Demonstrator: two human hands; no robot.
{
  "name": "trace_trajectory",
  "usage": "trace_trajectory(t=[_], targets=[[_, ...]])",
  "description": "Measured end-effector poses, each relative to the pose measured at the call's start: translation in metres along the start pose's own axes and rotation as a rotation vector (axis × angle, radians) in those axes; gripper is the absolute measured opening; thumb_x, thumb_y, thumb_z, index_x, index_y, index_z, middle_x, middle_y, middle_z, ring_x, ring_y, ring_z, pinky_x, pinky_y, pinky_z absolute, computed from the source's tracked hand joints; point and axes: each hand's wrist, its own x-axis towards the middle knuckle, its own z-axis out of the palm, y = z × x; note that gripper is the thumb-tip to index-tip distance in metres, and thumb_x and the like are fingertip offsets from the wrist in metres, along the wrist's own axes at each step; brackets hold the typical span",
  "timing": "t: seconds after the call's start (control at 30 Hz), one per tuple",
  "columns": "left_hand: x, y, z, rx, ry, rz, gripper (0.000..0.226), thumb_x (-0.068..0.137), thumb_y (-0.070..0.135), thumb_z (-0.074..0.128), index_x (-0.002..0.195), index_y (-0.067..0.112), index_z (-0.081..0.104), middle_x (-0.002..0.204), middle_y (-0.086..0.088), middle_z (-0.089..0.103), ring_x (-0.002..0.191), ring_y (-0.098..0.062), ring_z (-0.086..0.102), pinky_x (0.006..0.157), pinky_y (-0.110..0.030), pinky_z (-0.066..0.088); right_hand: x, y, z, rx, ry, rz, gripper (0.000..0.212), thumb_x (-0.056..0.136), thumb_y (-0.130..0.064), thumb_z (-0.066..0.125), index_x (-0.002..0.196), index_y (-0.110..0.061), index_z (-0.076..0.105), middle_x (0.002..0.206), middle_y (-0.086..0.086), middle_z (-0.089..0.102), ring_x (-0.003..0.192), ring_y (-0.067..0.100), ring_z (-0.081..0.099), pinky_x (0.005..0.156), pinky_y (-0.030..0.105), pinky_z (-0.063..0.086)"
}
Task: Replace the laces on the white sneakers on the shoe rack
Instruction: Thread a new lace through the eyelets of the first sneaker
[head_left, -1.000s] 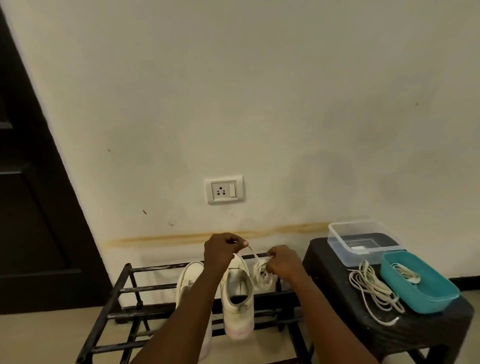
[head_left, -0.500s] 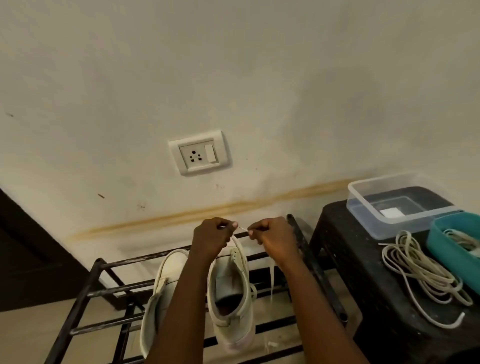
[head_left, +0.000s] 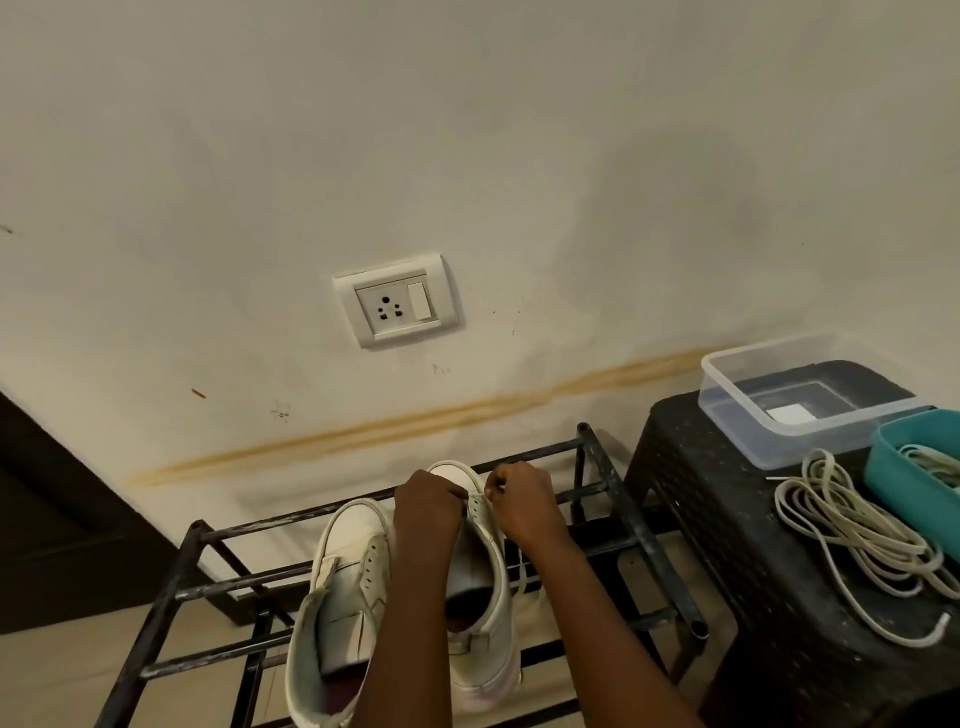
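Two white sneakers stand toe to the wall on the black metal shoe rack (head_left: 644, 561). The left sneaker (head_left: 345, 587) has no lace in its eyelets. Over the eyelets of the right sneaker (head_left: 480, 582), my left hand (head_left: 428, 506) has its fingers curled on the shoe's upper near the toe. My right hand (head_left: 522, 499) pinches a white lace (head_left: 522, 574) whose free end hangs down the shoe's right side. My forearms hide much of the right sneaker.
A black stool (head_left: 727, 545) stands right of the rack. On it are a clear plastic box (head_left: 779, 400), a teal tray (head_left: 914, 478) with laces inside, and a loose pile of white laces (head_left: 857, 535). A wall socket (head_left: 397, 299) is above; a dark door (head_left: 57, 519) stands left.
My view has dropped closer to the rack. Both hands have come down from above the shoe onto the right sneaker's eyelets, still with the lace.
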Motion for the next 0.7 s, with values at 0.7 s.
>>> trace_trajectory(t=[0.7], targets=[[0.006, -0.006, 0.002, -0.18, -0.028, -0.114, 0.031, 0.074, 0.009, 0.069, 0.104, 0.012, 0.072, 0.108, -0.01, 0.069, 0.103, -0.025, 0.062, 0.08, -0.025, 0.046, 0.003, 0.0, 0.008, -0.098, -0.048, -0.086, 0.02, 0.091, -0.008, 0.053, 0.101, -0.005, 0.071, 0.108, 0.011, 0.067, 0.1, 0.022, 0.061, 0.086, 0.027, 0.048]])
